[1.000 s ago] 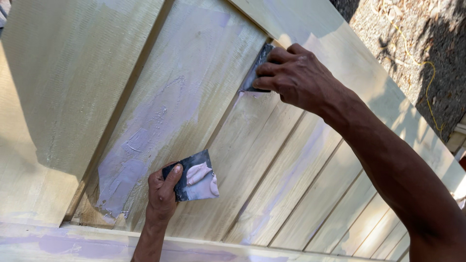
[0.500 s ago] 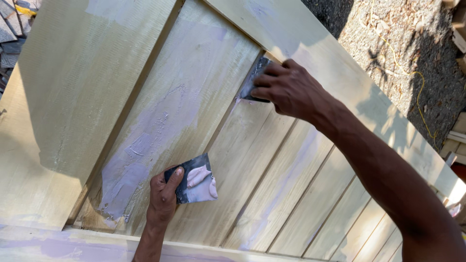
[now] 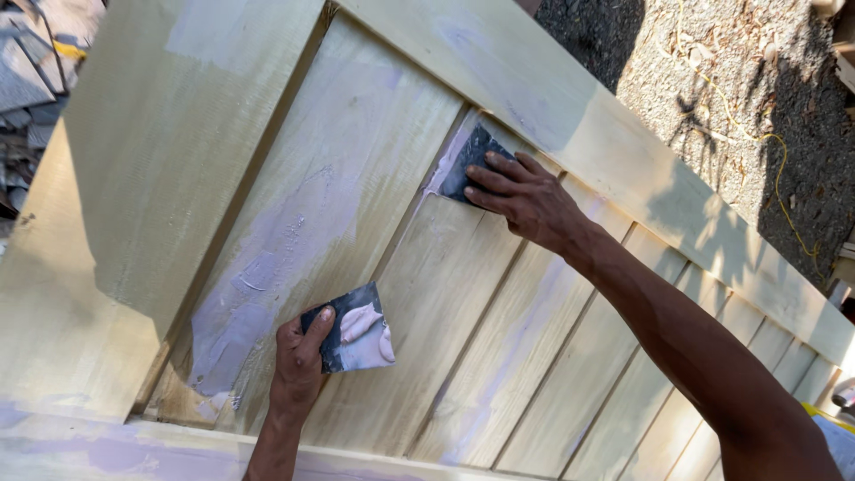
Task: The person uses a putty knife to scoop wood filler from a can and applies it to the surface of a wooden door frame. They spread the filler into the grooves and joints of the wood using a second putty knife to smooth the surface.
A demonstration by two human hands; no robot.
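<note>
Door panel (image 3: 294, 223) is lying tilted under me, pale green boards with grey-lilac filler smeared down its left board. Everything below is placed relative to it. My right hand (image 3: 525, 200) is now pressing the dark scraper (image 3: 472, 160) flat at the top of the groove between boards; half a second ago it was angled on edge there, so the filler is likely getting pushed into the seam. Fingers are spread on the blade, pinning it. My left hand (image 3: 298, 361) is staying low on the panel, clenching the small card (image 3: 356, 338) loaded with pinkish filler.
</note>
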